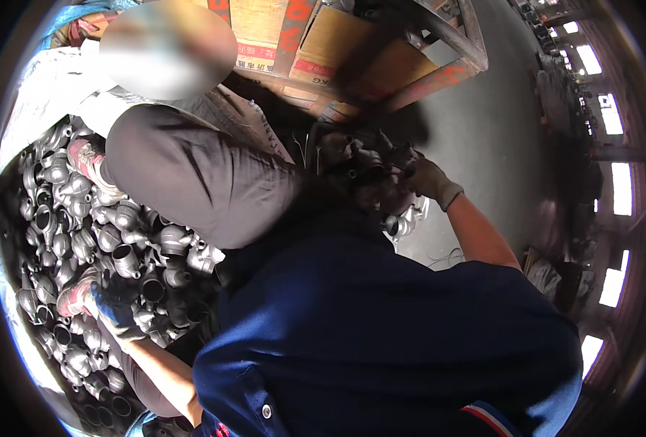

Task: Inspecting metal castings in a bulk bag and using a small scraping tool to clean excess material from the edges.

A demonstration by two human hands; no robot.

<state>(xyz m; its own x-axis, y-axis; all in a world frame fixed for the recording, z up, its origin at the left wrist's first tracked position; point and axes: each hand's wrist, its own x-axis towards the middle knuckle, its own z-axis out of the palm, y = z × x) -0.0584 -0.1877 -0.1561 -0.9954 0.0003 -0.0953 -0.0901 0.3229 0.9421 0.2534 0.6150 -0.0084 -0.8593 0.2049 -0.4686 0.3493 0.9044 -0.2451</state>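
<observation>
My left hand, in a white and dark blue work glove, reaches down among grey metal castings heaped at the left. These are rounded, hollow pieces with pipe-like openings. Its fingers blend into the dark pieces, so I cannot make out their grip. On the right, my right hand, in a greyish glove, is at the edge of a second pile of darker metal castings. Its fingers curl round a casting there, partly lost in shadow.
My shoes stand among the left heap, beside white sacking. Cardboard boxes sit inside a rusty metal frame at the far side. Grey floor stretches to the right. A thin wire lies near my right forearm.
</observation>
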